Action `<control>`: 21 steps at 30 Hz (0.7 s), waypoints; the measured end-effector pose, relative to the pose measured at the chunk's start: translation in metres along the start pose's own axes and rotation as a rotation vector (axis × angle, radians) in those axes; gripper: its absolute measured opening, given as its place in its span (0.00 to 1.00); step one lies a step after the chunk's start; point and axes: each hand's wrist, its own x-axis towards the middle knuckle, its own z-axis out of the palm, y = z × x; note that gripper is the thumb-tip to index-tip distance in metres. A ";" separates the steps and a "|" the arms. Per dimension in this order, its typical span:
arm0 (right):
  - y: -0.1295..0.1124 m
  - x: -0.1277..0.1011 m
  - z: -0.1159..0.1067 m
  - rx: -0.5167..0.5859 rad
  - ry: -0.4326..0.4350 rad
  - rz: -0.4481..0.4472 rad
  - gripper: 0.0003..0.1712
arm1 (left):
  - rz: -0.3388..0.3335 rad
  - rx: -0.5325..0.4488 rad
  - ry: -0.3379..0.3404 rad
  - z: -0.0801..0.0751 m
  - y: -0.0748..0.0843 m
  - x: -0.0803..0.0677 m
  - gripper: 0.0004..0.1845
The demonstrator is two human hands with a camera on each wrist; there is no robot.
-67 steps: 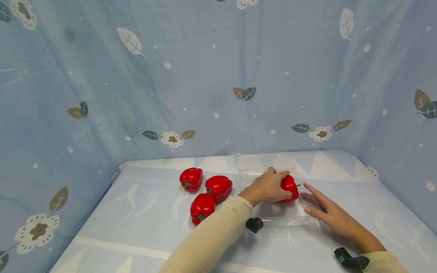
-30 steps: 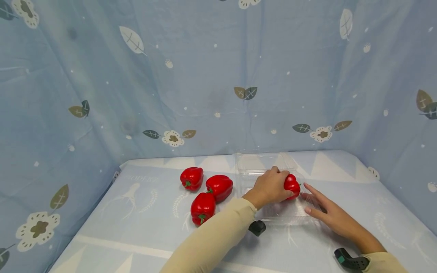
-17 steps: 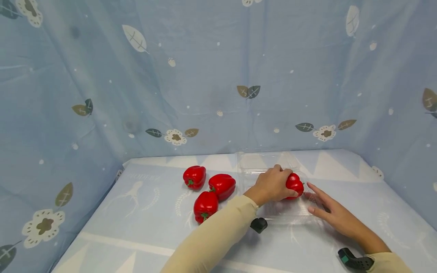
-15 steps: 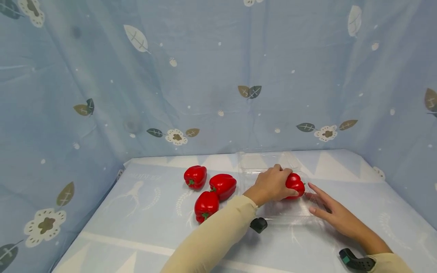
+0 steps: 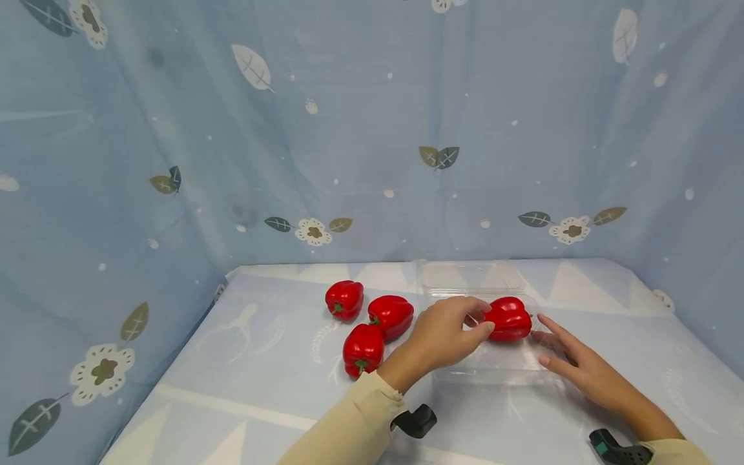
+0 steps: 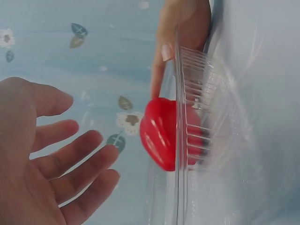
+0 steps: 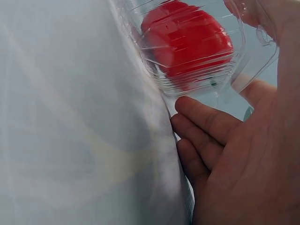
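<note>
A red bell pepper [image 5: 508, 321] lies in the right part of a clear plastic clamshell container [image 5: 494, 374], its stem toward the right. The container's lid [image 5: 465, 274] is folded back behind it. My left hand [image 5: 440, 332] is just left of this pepper with its fingers spread; the left wrist view shows a gap between hand and pepper [image 6: 159, 133]. My right hand [image 5: 589, 374] is at the container's right end, fingers extended. In the right wrist view its fingertips are close against the ribbed clear wall [image 7: 192, 84]; firm contact is hard to tell.
To the left of the container are three more red bell peppers: one at the back [image 5: 345, 300], one in the middle [image 5: 391, 316] and one in front [image 5: 363, 351]. A patterned blue cloth [image 5: 372, 129] hangs behind and beside the table [image 5: 244, 387].
My left hand has let go of the bell pepper and drawn back to the left, leaving it in the container. My right hand stays by the container's right end. The head view has shifted slightly.
</note>
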 end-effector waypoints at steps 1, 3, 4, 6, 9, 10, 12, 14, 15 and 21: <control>0.000 0.000 0.000 -0.002 0.004 0.003 0.43 | 0.008 -0.001 0.005 -0.001 -0.001 -0.004 0.16; 0.001 0.000 0.000 -0.016 0.012 0.005 0.43 | 0.017 -0.004 0.013 -0.004 -0.004 -0.011 0.16; 0.001 0.000 0.001 -0.015 0.014 0.004 0.43 | 0.019 -0.006 0.016 -0.006 -0.006 -0.015 0.15; 0.001 0.000 0.001 -0.011 0.014 0.002 0.43 | 0.014 -0.023 0.019 -0.011 -0.011 -0.022 0.15; 0.003 0.000 0.002 0.002 0.009 0.004 0.43 | 0.004 -0.043 0.016 -0.021 -0.020 -0.035 0.15; 0.003 -0.001 0.003 0.004 0.009 -0.004 0.43 | -0.001 -0.051 0.015 -0.024 -0.023 -0.039 0.15; 0.004 -0.002 0.002 -0.002 0.007 -0.005 0.43 | -0.013 -0.064 0.013 -0.032 -0.029 -0.047 0.15; 0.003 -0.003 0.000 0.000 0.001 -0.004 0.43 | -0.018 -0.070 0.022 -0.040 -0.038 -0.054 0.15; 0.003 -0.003 0.000 0.001 0.000 -0.005 0.43 | -0.023 -0.083 0.028 -0.044 -0.043 -0.057 0.15; 0.002 0.000 -0.003 0.000 -0.010 -0.001 0.43 | -0.100 -0.228 0.093 -0.064 -0.071 -0.073 0.16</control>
